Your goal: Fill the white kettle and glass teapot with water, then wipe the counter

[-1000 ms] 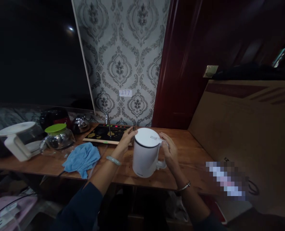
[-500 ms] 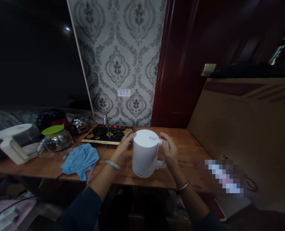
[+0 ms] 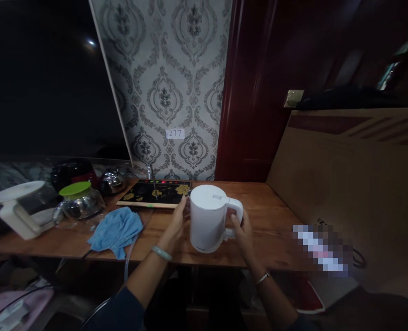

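Note:
A white electric kettle (image 3: pixel 207 225) stands upright near the front of the wooden table, its lid closed and its handle on the right. My right hand (image 3: pixel 242 232) is closed round that handle, thumb on the inner side. Against the kettle's left side, by the spout, my left hand (image 3: pixel 179 218) is curved, with its fingers partly hidden by the kettle. Just behind it lies a black tea-station panel (image 3: pixel 142 193) with gold flowers, a small lit red display and a thin metal spout (image 3: pixel 150 172). Whether the kettle's base touches the tabletop is hard to tell.
Left on the wooden table (image 3: pixel 269 220) lie a blue cloth (image 3: pixel 116 230), a glass pot with a green lid (image 3: pixel 75 189), a steel kettle (image 3: pixel 112 181) and a white-handled jug (image 3: pixel 21 216). A large cardboard box (image 3: pixel 355 179) blocks the right side.
My right hand has moved down from beside the lid and closed on the kettle's handle. My left hand has slid lower along the kettle's side. The kettle has barely moved.

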The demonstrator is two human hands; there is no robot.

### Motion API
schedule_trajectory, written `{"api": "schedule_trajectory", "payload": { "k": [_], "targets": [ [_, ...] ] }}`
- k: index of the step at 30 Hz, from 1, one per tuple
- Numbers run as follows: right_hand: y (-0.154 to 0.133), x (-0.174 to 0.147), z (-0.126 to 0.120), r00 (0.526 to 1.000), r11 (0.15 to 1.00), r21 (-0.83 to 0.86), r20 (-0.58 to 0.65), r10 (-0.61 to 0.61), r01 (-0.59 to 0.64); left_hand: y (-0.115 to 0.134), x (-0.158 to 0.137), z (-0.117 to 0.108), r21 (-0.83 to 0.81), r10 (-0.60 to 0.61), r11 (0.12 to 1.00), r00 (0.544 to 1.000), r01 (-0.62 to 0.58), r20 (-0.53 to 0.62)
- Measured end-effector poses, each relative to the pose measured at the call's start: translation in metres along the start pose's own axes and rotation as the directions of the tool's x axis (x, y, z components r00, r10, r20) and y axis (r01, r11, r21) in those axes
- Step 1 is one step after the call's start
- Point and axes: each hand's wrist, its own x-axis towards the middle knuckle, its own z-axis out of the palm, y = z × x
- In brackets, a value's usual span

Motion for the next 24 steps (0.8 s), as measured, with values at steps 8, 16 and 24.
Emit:
{"api": "schedule_trajectory", "payload": {
  "k": [8,16,24],
  "targets": [
    [0.043,-0.038,-0.015,0.992,0.984,-0.124,-0.018,0.127,-0.128,-0.064,-0.023,-0.038,0.035,0.005,0.999,0.998,-0.008,0.066],
    [0.055,-0.054,-0.022,0.939,0.917,-0.213,-0.006,0.344,-0.337,-0.1,-0.053,-0.043,0.297,0.227,0.912,0.951,-0.284,0.211],
    [0.06,-0.055,-0.027,0.915,0.868,-0.318,0.005,0.404,-0.382,-0.099,-0.058,-0.045,0.446,0.242,0.843,0.952,-0.301,0.186]
  ]
}}
